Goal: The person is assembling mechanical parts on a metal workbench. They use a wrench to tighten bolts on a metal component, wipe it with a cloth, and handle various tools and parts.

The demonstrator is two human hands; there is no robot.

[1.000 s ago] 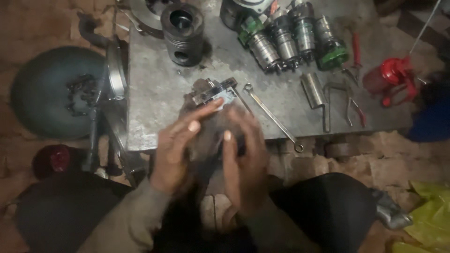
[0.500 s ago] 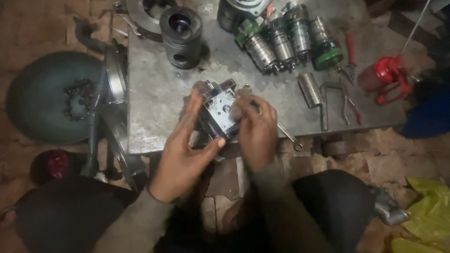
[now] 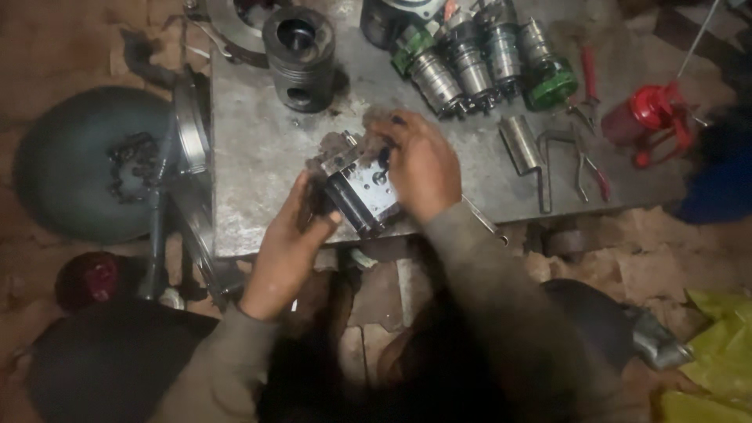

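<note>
metal block partly hidden under right hand, top-edge parts cut off, right side dark, blurred

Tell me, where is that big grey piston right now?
In the head view, the grey piston stands at the far left end of the metal table, beyond the left hand and left of the row of cylindrical parts.

I see a grey metal worktable carrying a ribbed piston, a row of cylindrical parts, a metal sleeve, pliers and a metal block.
</note>
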